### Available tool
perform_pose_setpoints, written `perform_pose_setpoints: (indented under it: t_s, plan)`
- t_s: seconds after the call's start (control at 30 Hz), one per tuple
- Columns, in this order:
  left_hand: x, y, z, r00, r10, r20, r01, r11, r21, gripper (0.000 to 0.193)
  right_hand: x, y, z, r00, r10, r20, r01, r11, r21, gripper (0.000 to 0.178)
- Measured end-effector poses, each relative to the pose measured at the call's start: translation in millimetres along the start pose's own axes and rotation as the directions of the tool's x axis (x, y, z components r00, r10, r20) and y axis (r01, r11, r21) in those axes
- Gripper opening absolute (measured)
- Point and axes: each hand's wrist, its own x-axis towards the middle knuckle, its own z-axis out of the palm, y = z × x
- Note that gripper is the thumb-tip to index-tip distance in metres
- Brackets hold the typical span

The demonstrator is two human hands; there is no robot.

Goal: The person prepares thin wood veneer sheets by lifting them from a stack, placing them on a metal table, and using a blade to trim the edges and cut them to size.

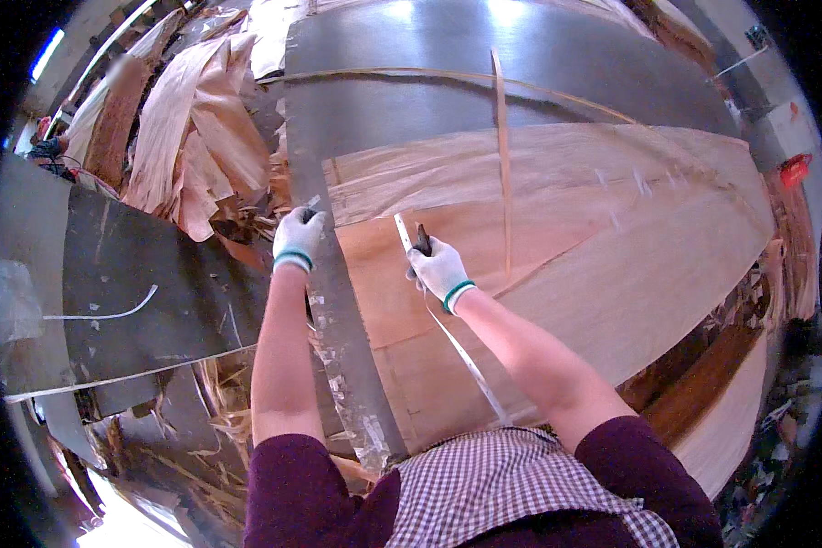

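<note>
My left hand (297, 239), in a white glove with a green cuff, is at the left edge of the grey table (301, 128). Its fingers are closed, and a small white scrap (314, 201) shows at their tips. My right hand (440, 270), gloved the same way, is closed around a small dark tool (423, 240), perhaps a knife. White tape (470, 365) runs from this hand toward my waist, and a short length sticks up beyond the fingers. Beneath the right hand lie thin wood veneer sheets (557, 265), overlapping, one more orange than the others.
A narrow wood strip (500, 137) lies across the sheets, and a long thin strip (429, 71) curves over the far table. Crumpled veneer (196, 128) hangs at the far left. Small tape scraps (338, 393) dot the table's left edge. A dark board (146, 292) is at the left.
</note>
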Motion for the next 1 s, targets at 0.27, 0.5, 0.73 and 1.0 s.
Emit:
perform_pose_setpoints:
  t_s: [0.27,0.5,0.73,1.0]
  plan:
    - [-61,-10,57,0.754,0.655,-0.048,-0.488,0.606,0.628,0.04,-4,-11,11,0.995,-0.045,0.086,0.028,0.982,0.187,0.02]
    - [-59,-1,63,0.749,0.61,-0.26,-0.422,0.741,0.523,0.067,58,-2,72,0.999,-0.027,-0.042,0.039,0.947,0.318,0.02]
    - [-52,8,60,0.807,0.587,0.056,-0.516,0.657,0.55,0.036,51,44,70,0.98,-0.162,-0.117,0.181,0.967,0.178,0.026]
    - [-62,12,54,0.835,0.537,0.117,-0.399,0.447,0.8,0.047,-180,133,24,0.978,0.15,0.146,-0.19,0.929,0.318,0.015]
